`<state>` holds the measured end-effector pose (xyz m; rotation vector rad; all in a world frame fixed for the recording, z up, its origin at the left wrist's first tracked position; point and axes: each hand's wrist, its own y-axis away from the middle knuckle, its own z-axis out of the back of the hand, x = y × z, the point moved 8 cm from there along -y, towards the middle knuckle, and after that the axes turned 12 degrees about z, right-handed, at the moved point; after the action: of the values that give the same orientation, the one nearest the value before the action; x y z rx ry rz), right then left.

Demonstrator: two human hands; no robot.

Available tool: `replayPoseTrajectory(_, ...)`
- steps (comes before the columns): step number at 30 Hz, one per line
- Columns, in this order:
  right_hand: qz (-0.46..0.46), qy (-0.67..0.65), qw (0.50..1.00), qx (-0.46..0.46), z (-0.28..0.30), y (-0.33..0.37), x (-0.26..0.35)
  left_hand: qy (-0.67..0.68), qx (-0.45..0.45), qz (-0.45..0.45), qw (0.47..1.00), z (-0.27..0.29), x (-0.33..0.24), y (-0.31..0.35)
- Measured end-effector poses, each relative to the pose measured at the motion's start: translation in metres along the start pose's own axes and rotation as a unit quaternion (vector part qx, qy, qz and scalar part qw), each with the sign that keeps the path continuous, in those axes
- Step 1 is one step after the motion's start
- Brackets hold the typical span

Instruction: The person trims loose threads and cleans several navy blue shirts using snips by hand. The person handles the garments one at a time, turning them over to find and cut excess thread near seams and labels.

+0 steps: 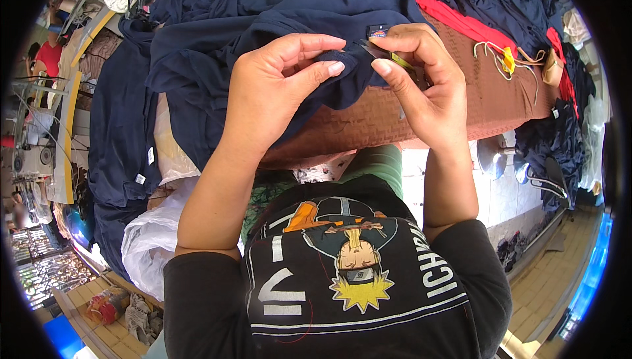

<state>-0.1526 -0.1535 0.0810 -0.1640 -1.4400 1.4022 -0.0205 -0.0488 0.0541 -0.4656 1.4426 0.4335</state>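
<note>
Spread over the table in front of me is a navy blue garment [217,53]. My left hand [266,89] pinches a folded edge of it between thumb and fingers. Close by on the right, my right hand [434,86] grips a pair of thread snips [375,50] with metal blades and a yellow-green handle. The blade tips point left, at the cloth beside the left fingertips; whether they touch it I cannot tell. A small woven label [377,32] shows on the garment just above the blades.
The table has a brown patterned cover [487,96]. Red cloth strips [454,26], loose cords and a yellow piece [508,61] lie at the right. More navy garments [122,142] hang at the left, above a clear plastic bag [155,244]. A person in red [49,56] is at the far left.
</note>
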Motion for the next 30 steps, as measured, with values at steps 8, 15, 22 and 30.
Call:
replayPoseTrajectory(8, -0.037, 0.056, 0.995, 0.072, -0.018, 0.003, -0.009, -0.018, -0.008, -0.005, 1.000, 0.002, 0.004, -0.001)
replayPoseTrajectory(15, -0.068, 0.084, 0.991, 0.077, -0.024, 0.007, -0.027, -0.249, -0.151, -0.234, 0.928, 0.012, -0.032, 0.012)
replayPoseTrajectory(22, -0.069, 0.080, 0.992, 0.064, -0.023, -0.001, -0.019, -0.112, -0.083, -0.191, 0.972, 0.021, -0.027, 0.015)
replayPoseTrajectory(30, -0.023, 0.072, 0.989, 0.130, -0.020, -0.009, -0.003, -0.039, -0.075, 0.016, 0.996, 0.016, -0.007, 0.002)
